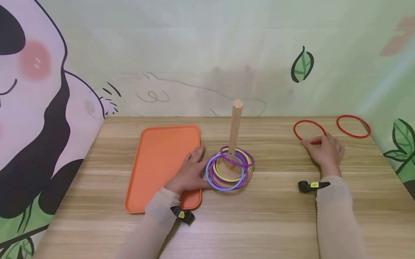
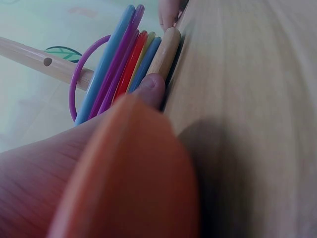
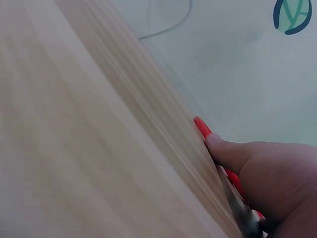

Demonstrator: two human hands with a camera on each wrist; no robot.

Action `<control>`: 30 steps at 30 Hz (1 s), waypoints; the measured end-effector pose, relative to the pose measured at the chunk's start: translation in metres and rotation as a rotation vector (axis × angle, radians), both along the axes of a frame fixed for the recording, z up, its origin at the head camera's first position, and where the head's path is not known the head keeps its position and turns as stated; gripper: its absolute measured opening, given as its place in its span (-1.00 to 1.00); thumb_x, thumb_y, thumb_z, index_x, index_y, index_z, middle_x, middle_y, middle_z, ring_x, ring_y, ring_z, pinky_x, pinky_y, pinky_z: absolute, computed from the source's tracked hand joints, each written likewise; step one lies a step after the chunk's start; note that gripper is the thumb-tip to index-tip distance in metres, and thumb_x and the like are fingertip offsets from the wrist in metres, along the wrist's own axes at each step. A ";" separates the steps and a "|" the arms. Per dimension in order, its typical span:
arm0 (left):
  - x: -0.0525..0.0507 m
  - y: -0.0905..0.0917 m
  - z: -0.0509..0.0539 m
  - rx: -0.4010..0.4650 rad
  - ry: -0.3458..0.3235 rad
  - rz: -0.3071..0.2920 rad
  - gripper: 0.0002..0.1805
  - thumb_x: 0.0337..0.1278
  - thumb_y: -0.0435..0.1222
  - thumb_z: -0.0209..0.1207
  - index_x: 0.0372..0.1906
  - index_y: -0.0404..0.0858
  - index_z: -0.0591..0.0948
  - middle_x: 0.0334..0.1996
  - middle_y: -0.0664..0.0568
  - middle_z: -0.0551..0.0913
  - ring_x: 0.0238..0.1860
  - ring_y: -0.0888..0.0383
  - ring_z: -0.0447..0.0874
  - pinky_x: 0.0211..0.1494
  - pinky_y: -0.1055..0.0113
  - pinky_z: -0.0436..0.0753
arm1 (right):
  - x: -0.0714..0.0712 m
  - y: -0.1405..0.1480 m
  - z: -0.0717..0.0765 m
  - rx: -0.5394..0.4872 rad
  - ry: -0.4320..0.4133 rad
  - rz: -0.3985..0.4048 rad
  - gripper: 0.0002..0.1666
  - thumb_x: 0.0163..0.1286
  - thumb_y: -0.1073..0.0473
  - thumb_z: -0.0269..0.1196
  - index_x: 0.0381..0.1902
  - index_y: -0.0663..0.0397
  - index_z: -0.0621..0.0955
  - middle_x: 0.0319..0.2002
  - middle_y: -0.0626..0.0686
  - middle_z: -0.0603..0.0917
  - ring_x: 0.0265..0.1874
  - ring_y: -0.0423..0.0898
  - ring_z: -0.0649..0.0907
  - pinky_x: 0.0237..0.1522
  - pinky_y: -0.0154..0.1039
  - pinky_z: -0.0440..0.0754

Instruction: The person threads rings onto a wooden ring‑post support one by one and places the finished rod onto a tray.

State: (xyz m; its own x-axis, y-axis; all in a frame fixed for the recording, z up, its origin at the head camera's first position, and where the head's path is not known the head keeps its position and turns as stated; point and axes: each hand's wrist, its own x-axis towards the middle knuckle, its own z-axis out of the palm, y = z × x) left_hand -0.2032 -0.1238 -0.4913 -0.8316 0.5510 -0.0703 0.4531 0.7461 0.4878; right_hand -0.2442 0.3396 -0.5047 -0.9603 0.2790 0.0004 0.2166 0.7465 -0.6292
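Note:
A wooden ring-toss stand (image 1: 235, 126) stands upright mid-table. Stacked around its post are several plastic rings, with a purple ring (image 1: 253, 161) lying tilted on top and a light-blue ring (image 1: 207, 173) below it. Left of the stand, my left hand (image 1: 188, 174) lies over an orange tray's edge with fingers extended. Its thumb (image 2: 151, 89) touches the wooden base (image 2: 163, 54) in the left wrist view. At the far right, my right hand (image 1: 328, 152) pinches the near edge of a red ring (image 1: 307, 120) at the tabletop, its thumb (image 3: 218, 148) against it.
The orange tray (image 1: 158, 166) lies flat at left, partly under the left hand and forearm. A second red ring (image 1: 352, 116) lies near the table's back right corner. A printed backdrop (image 1: 183, 48) rises directly behind the table.

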 end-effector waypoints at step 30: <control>0.000 0.000 0.001 0.008 -0.018 0.004 0.26 -0.07 0.21 0.55 0.71 -0.03 0.17 0.69 -0.36 -0.23 0.69 -0.29 -0.35 0.68 -0.18 -0.27 | 0.020 -0.014 0.013 -0.347 0.149 0.000 -0.38 0.42 -0.16 0.44 -0.13 0.36 0.58 0.62 0.37 0.16 0.62 0.38 0.09 0.63 0.24 -0.02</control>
